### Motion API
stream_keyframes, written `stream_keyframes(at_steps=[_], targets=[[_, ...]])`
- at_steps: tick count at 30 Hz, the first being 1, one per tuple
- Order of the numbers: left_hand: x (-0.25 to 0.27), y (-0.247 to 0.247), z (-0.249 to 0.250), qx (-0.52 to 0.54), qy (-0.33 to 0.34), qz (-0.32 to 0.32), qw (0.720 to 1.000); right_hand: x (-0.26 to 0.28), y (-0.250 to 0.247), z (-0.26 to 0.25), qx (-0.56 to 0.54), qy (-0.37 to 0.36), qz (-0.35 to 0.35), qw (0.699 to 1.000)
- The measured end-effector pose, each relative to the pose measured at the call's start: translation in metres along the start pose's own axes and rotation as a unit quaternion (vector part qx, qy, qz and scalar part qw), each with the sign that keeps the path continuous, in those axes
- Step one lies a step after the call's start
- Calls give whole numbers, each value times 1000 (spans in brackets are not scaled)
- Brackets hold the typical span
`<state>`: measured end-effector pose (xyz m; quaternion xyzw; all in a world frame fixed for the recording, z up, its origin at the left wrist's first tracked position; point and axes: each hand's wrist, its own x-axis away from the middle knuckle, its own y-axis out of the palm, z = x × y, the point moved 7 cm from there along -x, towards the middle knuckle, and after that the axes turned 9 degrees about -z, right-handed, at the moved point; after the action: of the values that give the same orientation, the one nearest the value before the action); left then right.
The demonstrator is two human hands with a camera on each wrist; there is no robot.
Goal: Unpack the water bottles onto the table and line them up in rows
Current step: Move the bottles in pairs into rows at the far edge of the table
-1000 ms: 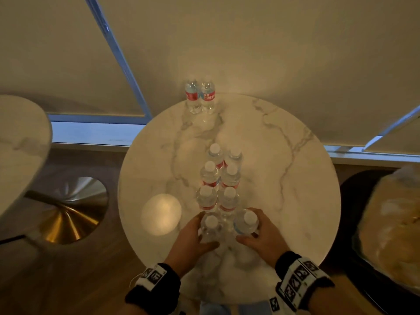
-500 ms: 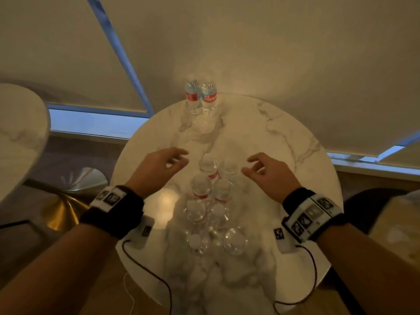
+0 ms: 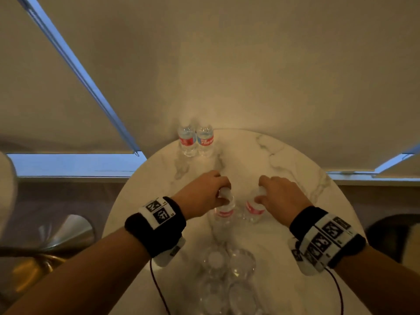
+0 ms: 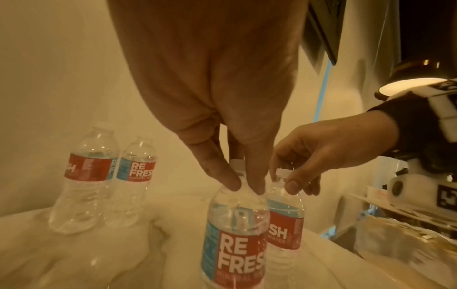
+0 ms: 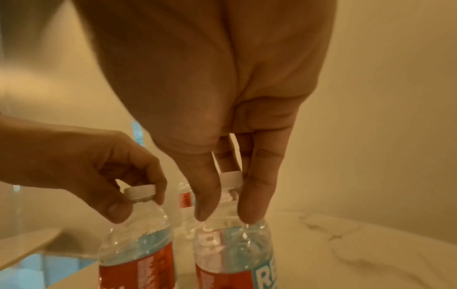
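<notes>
Necks only: your left hand and right hand each pinch a Refresh water bottle mid-table, upright, side by side. Such skinny top grips could let them swing, clipping the far pair.

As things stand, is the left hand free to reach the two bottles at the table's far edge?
Probably not yet: the left hand is pinching a bottle by its neck. The far pair stands beyond bare tabletop, otherwise unobstructed.
</notes>
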<state>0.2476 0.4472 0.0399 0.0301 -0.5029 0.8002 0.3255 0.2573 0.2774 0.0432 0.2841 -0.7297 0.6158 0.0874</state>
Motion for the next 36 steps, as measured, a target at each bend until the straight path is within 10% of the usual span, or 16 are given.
stream_keyframes(at_steps=[17,29,36], targets=[[-155,-107,-80,-45,-78,120,989,-192,-102,-3,48,-67,53,995],[-153,-107,-82,-30,-103,147,983,-191,-96,6,6,-55,45,997],[-85,-105,-60,0,-96,185,978,-101,-82,5,-9,-67,33,997]])
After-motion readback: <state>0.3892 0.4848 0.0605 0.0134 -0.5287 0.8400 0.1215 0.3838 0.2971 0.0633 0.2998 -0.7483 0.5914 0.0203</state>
